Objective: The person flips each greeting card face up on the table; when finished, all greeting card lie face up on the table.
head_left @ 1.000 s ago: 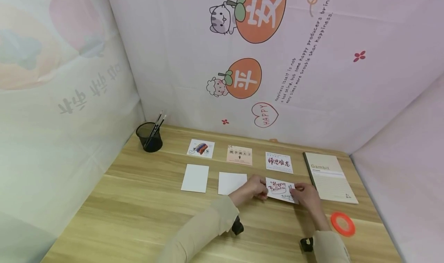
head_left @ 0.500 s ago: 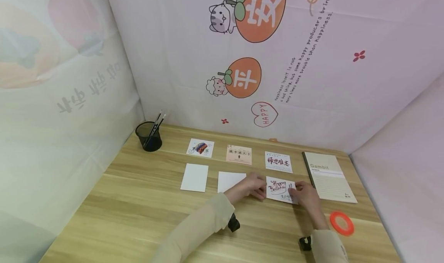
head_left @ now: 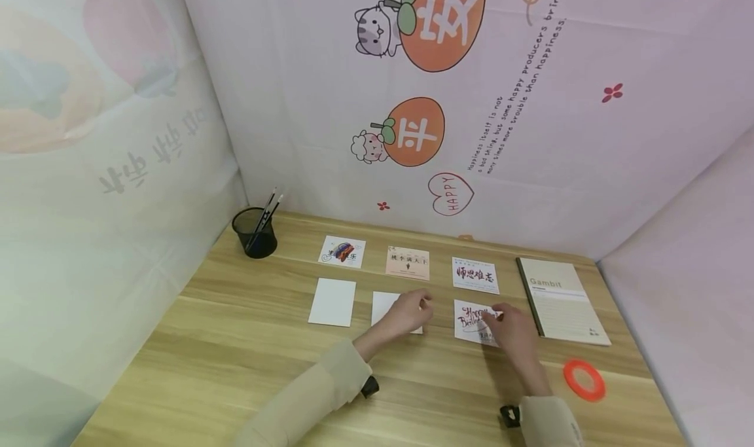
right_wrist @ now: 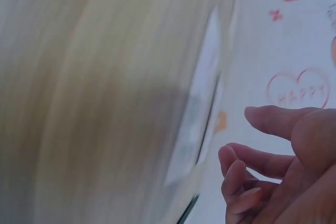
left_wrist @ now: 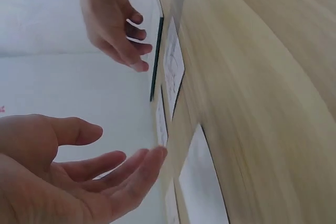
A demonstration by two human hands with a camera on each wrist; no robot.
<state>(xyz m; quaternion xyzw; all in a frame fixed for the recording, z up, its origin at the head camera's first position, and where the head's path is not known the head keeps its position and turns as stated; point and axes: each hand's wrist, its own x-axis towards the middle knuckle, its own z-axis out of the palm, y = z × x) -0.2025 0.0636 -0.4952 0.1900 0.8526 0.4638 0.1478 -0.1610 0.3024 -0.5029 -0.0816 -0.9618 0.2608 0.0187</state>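
The right grip [head_left: 514,331] is released, hovering above the bench [head_left: 235,355] and hiding the right end of the Happy Birthday card [head_left: 468,328], which lies flat. The left grip [head_left: 405,312], also released, partly covers a blank card [head_left: 381,303]; both forearms [head_left: 306,398] reach forward, fingers loosely bent.

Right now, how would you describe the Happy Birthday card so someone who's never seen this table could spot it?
On the wooden table, find the Gambit notebook near the right end. Just left of it, in the nearer row of cards, the Happy Birthday card lies partly hidden by the right hand. Its red English script sets it apart from the Chinese-lettered card behind.
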